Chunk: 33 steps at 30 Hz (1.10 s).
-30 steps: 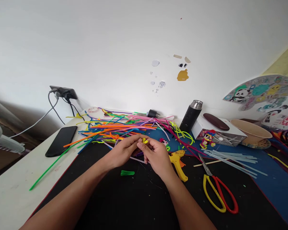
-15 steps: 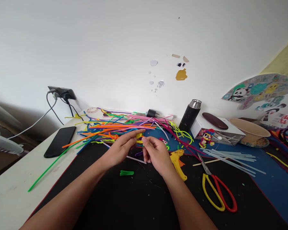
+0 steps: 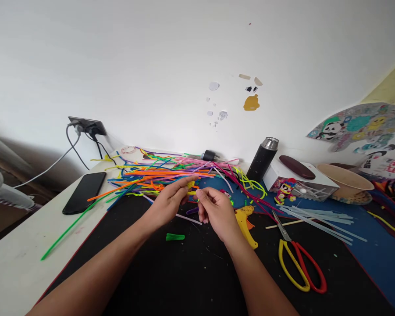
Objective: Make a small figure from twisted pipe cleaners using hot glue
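At twelve o'clock, my left hand (image 3: 167, 205) and right hand (image 3: 217, 214) pinch a small, bright-yellow pipe-cleaner piece (image 3: 191, 184), partly hidden.

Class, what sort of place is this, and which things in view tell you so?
Probably a craft desk, perhaps at home: a heap of coloured fuzzy stems, a yellow glue gun and scissors with one yellow and one red handle.

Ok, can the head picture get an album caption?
A yellow piece between left hand and right hand, colourful pipe cleaners behind.
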Tool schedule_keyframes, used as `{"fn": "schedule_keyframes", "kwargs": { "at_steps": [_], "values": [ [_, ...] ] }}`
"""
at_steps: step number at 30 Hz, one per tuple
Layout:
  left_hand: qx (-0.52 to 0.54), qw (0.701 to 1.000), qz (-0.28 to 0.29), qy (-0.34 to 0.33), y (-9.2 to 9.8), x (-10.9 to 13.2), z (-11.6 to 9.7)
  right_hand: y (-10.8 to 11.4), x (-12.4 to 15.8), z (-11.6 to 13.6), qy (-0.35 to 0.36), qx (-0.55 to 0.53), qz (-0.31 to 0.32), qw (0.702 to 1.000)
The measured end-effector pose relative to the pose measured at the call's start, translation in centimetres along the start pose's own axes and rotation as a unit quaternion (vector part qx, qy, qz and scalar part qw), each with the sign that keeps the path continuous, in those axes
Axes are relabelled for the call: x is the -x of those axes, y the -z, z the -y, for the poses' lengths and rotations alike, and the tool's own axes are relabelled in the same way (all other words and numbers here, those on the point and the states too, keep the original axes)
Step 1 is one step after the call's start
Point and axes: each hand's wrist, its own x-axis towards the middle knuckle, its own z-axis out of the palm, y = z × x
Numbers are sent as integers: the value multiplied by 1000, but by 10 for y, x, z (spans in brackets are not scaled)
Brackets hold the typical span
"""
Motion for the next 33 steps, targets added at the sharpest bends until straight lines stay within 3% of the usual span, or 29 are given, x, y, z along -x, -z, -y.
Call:
{"fn": "schedule_keyframes", "kwargs": {
  "at_steps": [7, 14, 22, 33],
  "values": [
    [-39, 999, 24, -7, -2, 5, -7, 2, -1, -3, -3, 15, -3, 1000],
    [-54, 992, 99, -55, -1, 7, -7, 3, -2, -3, -1, 12, -15, 1000],
    [-79, 990, 70, -91, -2, 8, -7, 3, -2, -5, -15, 4, 4, 1000],
    [-52, 993, 100, -32, 1, 10, -6, -1, -1, -3, 3, 29, 10, 1000]
  ]
}}
